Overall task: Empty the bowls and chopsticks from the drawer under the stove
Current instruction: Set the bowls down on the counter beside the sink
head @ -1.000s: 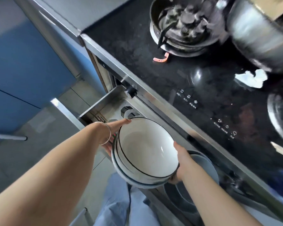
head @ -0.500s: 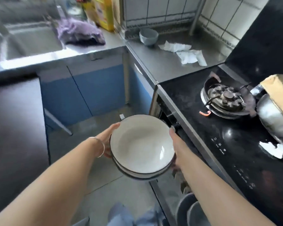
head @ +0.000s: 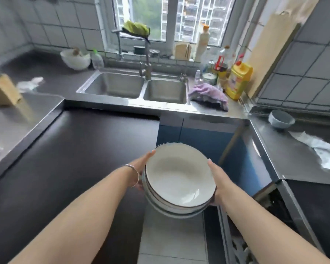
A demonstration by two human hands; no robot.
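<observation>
A: Where does the stack sit in the grip?

B: The stack of white ceramic bowls with dark rims [head: 179,180] is held in the air between both hands, at about counter height. The left hand [head: 141,168] cups the left wall, fingertips along the rim, a thin silver bangle [head: 134,173] on the wrist. The right hand [head: 218,182] presses flat against the right wall, fingers extended up the side. Both hands are clamped on the stack; the top bowl tilts slightly toward the camera and is empty.

A: Below it?

B: Pale tiled floor [head: 171,241] directly under the bowls. A dark matte countertop [head: 74,159] lies just to the left, blue cabinet fronts [head: 204,138] behind. The open stove drawer's edge [head: 234,242] shows lower right; contents too blurred to tell.

A: The room?

B: A stainless steel double sink [head: 137,88] ahead under a window [head: 179,18]. A crumpled purple cloth [head: 210,96] beside the sink, a yellow plastic oil jug [head: 238,80] near it. A small grey-blue bowl [head: 281,119] stands on the steel counter at right, white crumpled paper [head: 320,147] near it. A wooden knife block [head: 3,90] stands far left.
</observation>
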